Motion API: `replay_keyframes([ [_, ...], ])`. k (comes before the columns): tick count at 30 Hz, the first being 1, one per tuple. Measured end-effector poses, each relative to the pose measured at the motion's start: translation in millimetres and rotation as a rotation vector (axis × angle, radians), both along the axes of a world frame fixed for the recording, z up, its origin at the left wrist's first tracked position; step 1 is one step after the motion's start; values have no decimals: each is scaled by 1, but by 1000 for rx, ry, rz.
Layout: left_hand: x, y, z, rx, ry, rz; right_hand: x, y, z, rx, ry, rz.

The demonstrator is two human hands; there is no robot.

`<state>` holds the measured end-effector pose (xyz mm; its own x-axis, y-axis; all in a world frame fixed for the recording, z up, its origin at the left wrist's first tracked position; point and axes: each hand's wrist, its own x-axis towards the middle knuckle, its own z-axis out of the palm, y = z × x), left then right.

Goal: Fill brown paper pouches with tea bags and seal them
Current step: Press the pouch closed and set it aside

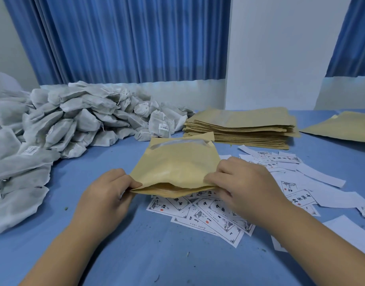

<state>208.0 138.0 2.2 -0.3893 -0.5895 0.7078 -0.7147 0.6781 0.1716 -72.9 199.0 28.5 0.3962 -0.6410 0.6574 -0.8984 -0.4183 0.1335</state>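
right now my left hand pinches the near left corner of a brown paper pouch, and my right hand pinches its near right corner, fingers curled onto the paper. i see the pouch held just above the blue table, its near edge gaping slightly, over printed labels scattered beneath. a big heap of white tea bags lies to the left. a stack of flat pouches sits behind, near the blue curtain.
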Motion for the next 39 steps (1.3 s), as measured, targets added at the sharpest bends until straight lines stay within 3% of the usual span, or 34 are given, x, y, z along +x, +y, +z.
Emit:
replay_keyframes([
  [7, -11, 5, 6, -62, -129, -32, 1, -4, -6, -76, -47, 2],
  [14, -14, 7, 4, -108, -95, 15, 7, -3, -5, -92, 40, 49],
  [26, -48, 15, 10, -179, -329, 55, 15, -13, -19, -132, 26, 7],
  [39, -55, 15, 7, -98, -307, 5, 25, -9, -15, -136, 119, 12],
])
